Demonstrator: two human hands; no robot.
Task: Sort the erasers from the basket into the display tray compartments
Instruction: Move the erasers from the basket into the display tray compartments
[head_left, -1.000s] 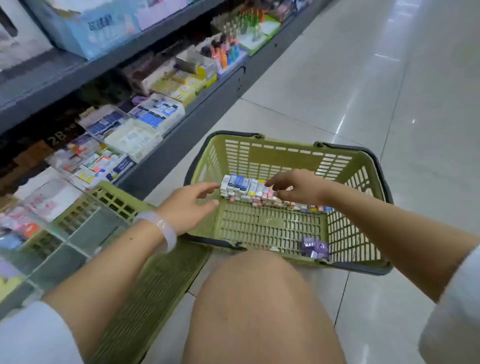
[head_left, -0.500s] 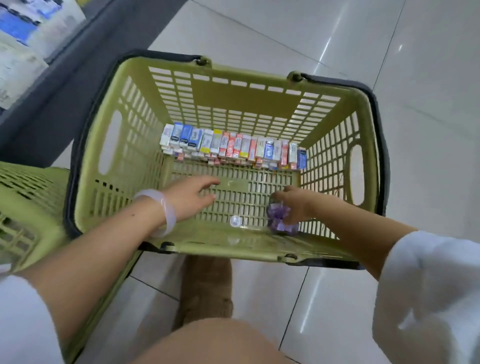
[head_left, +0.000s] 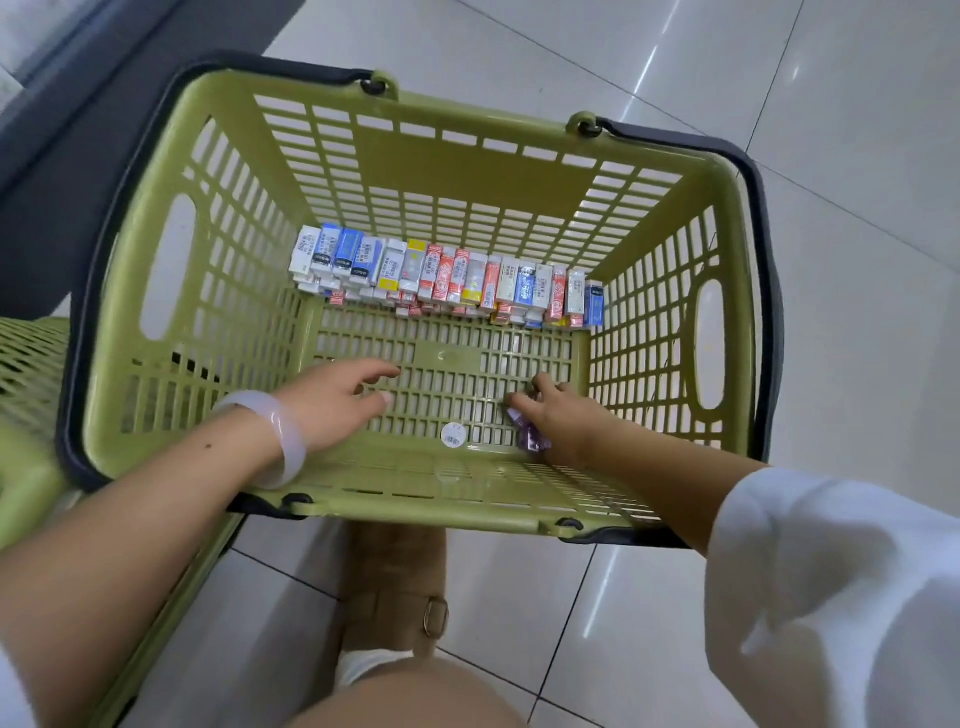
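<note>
A green plastic basket (head_left: 171, 171) with a dark handle stands on the floor below me. A row of several boxed erasers (head_left: 447, 278) in blue, yellow, red and white wrappers is stacked against its far wall. My right hand (head_left: 558, 415) is down on the basket floor near the front, fingers curled round small purple erasers (head_left: 530, 434). My left hand (head_left: 337, 400) hovers beside it over the basket floor, fingers loosely spread and holding nothing. The display tray is out of view.
A second green basket (head_left: 31, 374) lies at the left edge. A round white sticker (head_left: 453, 434) sits on the basket floor between my hands. A dark shelf base (head_left: 67, 119) runs along the upper left. My knee and a tan boot (head_left: 400, 587) are below.
The view swung from the shelf down onto the basket. My right hand left the eraser row, dropped to the purple erasers at the front and closed on them; my left hand came inside the basket.
</note>
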